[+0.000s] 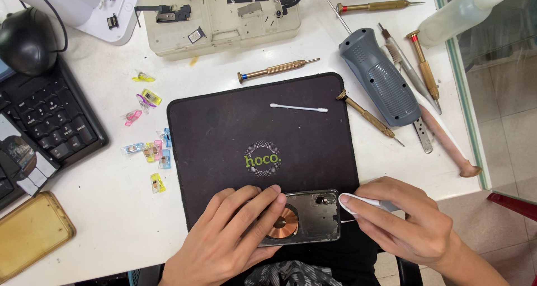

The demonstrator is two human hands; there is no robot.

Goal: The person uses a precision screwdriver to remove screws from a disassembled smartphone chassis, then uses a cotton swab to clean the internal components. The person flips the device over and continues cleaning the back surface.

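Note:
An opened phone back housing (305,216) with a copper coil lies at the near edge of a black work mat (224,123). My left hand (226,235) presses flat on its left part, fingers spread over the coil's edge. My right hand (400,219) pinches a small white folded wipe (358,202) against the housing's right end. A white cotton swab (298,107) lies on the mat's far part.
Several brass screwdrivers (278,69) and a grey tool handle (380,76) lie right of the mat. A beige parts tray (224,23) sits behind. Small coloured clips (148,151), a black keyboard (45,123), a yellowed phone case (31,233) and a mouse (25,40) are at left. A squeeze bottle (458,12) stands far right.

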